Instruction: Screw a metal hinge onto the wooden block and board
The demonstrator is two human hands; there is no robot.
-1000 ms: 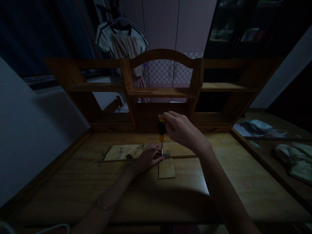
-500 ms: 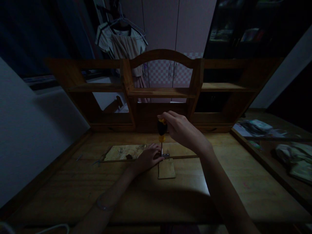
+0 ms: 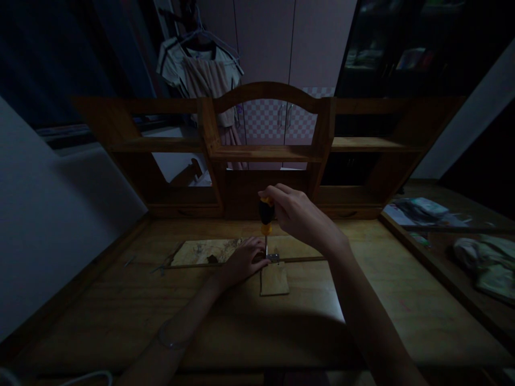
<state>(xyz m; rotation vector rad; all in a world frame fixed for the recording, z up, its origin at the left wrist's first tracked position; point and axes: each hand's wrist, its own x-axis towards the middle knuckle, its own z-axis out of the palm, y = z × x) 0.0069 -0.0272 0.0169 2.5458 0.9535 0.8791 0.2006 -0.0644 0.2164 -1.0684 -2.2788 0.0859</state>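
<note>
My right hand (image 3: 295, 212) is closed from above around the black and yellow handle of a screwdriver (image 3: 266, 214). The screwdriver stands upright, its shaft running down to the left end of a small metal hinge (image 3: 273, 258). My left hand (image 3: 246, 260) rests on a long wooden board (image 3: 209, 251), thumb and fingers closed around the hinge's left end beside the screwdriver tip. The tip itself is partly hidden by those fingers. Toward me from the hinge lies a small square wooden piece (image 3: 274, 280), touching or nearly touching the long board's edge.
All this lies on a wooden desktop (image 3: 314, 311). A wooden shelf unit (image 3: 265, 154) rises along its back. Small bits (image 3: 161, 269) lie by the board's left end. Cloth (image 3: 494, 262) and a plastic-wrapped packet (image 3: 430, 209) are off to the right. A white cable (image 3: 86, 375) shows at lower left.
Both hands stay at the same spot, the right one on the screwdriver handle. The screwdriver's top leans very slightly further left; otherwise little differs.
</note>
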